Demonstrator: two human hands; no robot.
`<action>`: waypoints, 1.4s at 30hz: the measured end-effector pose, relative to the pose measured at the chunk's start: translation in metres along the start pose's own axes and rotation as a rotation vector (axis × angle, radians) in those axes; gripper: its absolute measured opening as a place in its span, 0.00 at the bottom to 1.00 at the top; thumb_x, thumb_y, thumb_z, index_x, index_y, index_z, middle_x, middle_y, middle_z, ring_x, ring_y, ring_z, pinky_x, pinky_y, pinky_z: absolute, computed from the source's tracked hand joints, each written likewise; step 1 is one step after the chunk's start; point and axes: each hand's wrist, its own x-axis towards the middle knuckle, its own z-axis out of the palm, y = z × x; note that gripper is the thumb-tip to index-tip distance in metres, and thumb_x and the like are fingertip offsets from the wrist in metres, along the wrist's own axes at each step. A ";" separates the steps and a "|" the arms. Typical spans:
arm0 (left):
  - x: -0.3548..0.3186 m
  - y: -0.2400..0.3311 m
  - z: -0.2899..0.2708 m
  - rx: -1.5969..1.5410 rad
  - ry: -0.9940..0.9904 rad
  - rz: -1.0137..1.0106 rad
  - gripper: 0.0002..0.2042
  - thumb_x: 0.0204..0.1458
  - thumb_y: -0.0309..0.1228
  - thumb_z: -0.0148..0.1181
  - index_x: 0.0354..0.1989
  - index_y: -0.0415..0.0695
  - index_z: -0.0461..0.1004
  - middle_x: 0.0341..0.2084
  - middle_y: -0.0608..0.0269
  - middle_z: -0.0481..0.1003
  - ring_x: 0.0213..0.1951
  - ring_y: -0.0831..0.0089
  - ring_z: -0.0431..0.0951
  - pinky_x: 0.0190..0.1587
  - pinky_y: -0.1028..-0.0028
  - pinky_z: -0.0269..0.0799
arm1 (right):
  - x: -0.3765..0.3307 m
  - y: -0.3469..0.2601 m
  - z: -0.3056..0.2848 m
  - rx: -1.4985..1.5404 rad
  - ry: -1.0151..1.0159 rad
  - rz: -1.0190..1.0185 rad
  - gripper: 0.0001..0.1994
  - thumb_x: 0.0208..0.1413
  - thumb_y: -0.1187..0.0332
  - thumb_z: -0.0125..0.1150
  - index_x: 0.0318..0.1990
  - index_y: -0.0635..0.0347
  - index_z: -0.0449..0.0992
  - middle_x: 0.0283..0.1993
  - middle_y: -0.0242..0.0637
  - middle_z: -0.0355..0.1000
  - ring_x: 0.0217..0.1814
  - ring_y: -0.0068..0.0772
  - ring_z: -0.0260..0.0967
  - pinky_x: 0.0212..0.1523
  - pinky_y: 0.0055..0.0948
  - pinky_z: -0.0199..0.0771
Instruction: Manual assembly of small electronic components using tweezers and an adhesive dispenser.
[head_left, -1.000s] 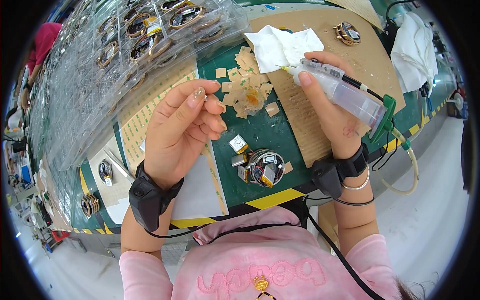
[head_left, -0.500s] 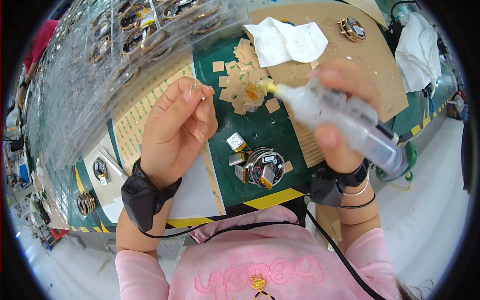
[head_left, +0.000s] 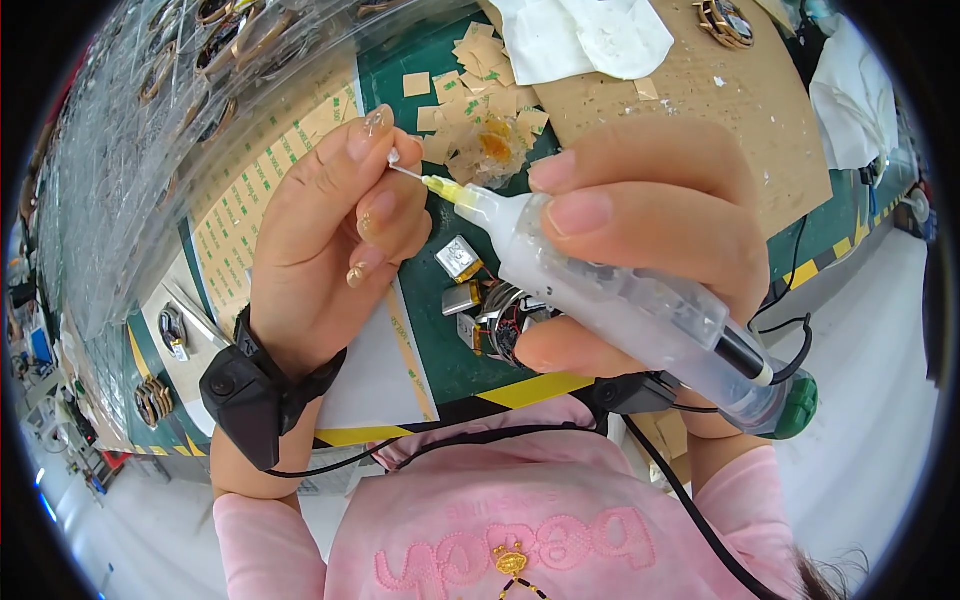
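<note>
R hand [head_left: 700, 210] grips the dispensing syringe [head_left: 560, 285], long axis 4-to-10 o'clock, needle [head_left: 406, 172] pointing to 10. It is approx. 4 o'clock of L hand [head_left: 325, 220], which pinches a tiny white part [head_left: 393, 156].

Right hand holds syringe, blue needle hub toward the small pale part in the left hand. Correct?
Head view: the needle hub is yellow, not blue. The right hand holds the syringe, hub toward the small pale part in the left hand.
</note>
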 end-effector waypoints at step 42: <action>-0.006 0.001 0.004 0.130 0.025 0.165 0.15 0.64 0.38 0.40 0.30 0.42 0.65 0.18 0.70 0.64 0.15 0.85 0.57 0.21 0.83 0.51 | -0.023 0.001 -0.037 0.713 0.702 0.677 0.32 0.54 0.43 0.55 0.50 0.67 0.67 0.42 0.37 0.70 0.32 0.20 0.66 0.31 0.18 0.70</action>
